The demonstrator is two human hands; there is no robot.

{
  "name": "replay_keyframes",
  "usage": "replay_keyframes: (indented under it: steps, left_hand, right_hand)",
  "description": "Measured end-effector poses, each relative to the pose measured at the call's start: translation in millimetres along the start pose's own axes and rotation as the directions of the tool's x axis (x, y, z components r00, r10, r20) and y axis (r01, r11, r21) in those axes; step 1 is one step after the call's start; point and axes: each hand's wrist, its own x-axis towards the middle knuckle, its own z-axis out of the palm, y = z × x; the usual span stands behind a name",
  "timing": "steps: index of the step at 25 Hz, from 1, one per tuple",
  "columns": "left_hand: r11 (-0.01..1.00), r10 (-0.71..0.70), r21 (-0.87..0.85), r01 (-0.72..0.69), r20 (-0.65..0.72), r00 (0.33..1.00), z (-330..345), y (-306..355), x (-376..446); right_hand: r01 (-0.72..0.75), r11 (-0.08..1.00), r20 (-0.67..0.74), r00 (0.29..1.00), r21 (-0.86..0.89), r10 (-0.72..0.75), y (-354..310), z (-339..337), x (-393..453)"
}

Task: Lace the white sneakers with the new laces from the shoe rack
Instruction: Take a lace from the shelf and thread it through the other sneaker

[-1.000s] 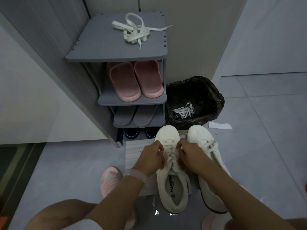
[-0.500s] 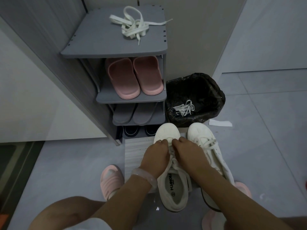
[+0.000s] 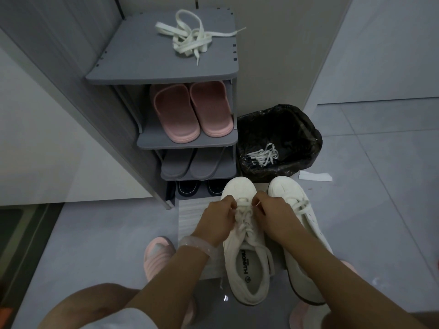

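The left sneaker point(image 3: 247, 248) lies on the mat point(image 3: 190, 219) before the shoe rack point(image 3: 161, 74), its length running toe-first toward the rack and heel toward the person. Since half a second ago the two hands have drawn slightly apart: the left hand point(image 3: 217, 220) and right hand point(image 3: 273, 217) each pinch its lace point(image 3: 244, 214) near the toe. The right sneaker point(image 3: 299, 224) lies just beside it, a loose lace point(image 3: 190, 39) on the rack's top.
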Motion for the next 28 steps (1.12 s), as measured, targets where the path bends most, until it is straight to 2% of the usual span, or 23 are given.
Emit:
replay_keyframes:
  steps: [2,5,7,9,11,17,21,24,28]
  left_hand:
    - [0.995,0.034,0.090,-0.033,-0.011,0.999,4.0,1.2,1.9]
    - [0.967,0.092,0.238,-0.091,0.008,0.996,6.5,6.0,4.8]
    - [0.972,0.088,0.215,-0.096,0.044,0.995,3.2,4.8,7.0]
    - [0.991,0.057,0.120,-0.063,0.053,0.997,-1.5,2.9,8.7]
    - [0.994,0.048,0.099,-0.052,0.041,0.998,-3.3,2.7,9.4]
    - [0.980,0.069,0.185,-0.076,0.045,0.997,-0.9,3.8,13.4]
    - [0.940,0.058,0.331,-0.082,0.082,0.995,2.3,9.8,16.3]
    - [0.913,0.046,0.404,-0.058,0.040,0.998,9.3,14.0,15.9]
    - [0.911,0.037,0.412,-0.024,-0.025,0.999,14.3,15.8,11.6]
  right_hand:
    - [-0.003,0.998,0.015,1.000,-0.058,0.004,-1.4,3.9,2.0]
    - [0.034,0.969,0.027,0.999,-0.246,-0.028,-6.3,11.6,4.7]
    - [0.052,0.950,0.038,0.998,-0.308,-0.042,-8.9,14.0,6.1]
    - [0.044,0.950,0.036,0.999,-0.310,-0.035,-10.0,12.9,7.7]
    - [0.042,0.946,0.038,0.999,-0.320,-0.031,-10.9,11.4,9.4]
    - [0.041,0.939,0.033,0.999,-0.341,-0.031,-13.9,12.2,7.7]
    - [0.037,0.951,0.016,0.999,-0.307,-0.034,-10.4,12.7,6.0]
    - [0.036,0.957,0.009,0.999,-0.289,-0.035,-10.3,14.4,6.7]
    - [0.058,0.966,-0.021,0.998,-0.252,-0.065,-8.7,16.0,7.2]
